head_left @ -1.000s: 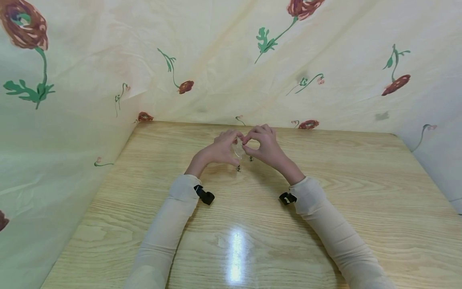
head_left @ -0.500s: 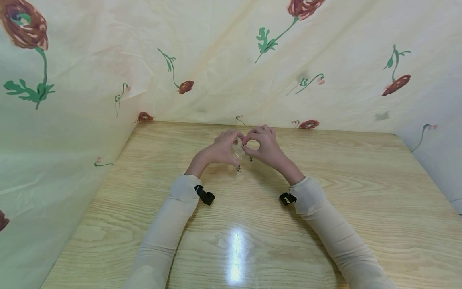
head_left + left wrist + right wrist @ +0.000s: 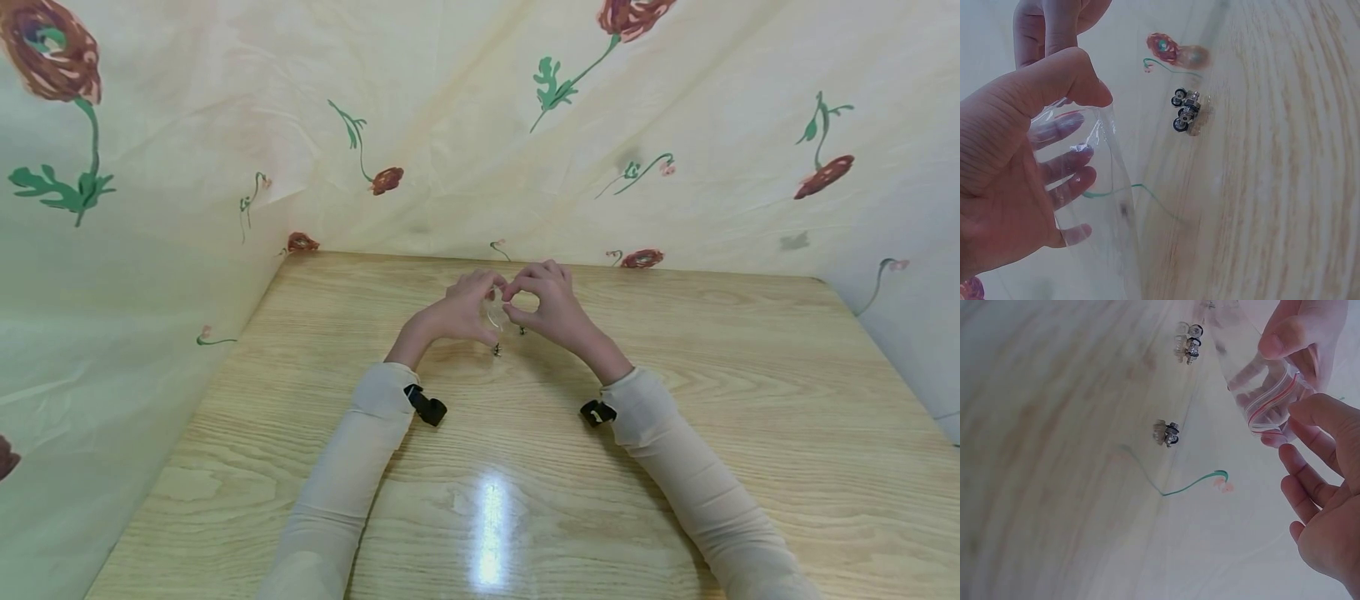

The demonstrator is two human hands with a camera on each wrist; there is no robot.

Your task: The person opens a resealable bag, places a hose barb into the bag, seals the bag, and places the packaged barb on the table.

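Note:
My left hand holds a clear zip bag by its mouth, thumb in front and fingers behind the film. Red-striped seal lines run across the bag's top. Beside this mouth is my right hand, its thumb and index fingertips slightly apart at the bag's edge. Inside the bag a small blurred dark spot shows in the left wrist view. Several small metal fittings with black rings lie on the table below the hands; in the right wrist view one fitting lies apart from the others.
The wood-grain table carries a bright light reflection near its front. A pale flowered cloth rises behind the table's back edge and along its sides. Black wrist straps sit over both sleeves.
A tiny dark thing at my right fingertips in the earlier frames no longer shows there, and that thumb and index finger have parted slightly. The left hand and bag stay in place.

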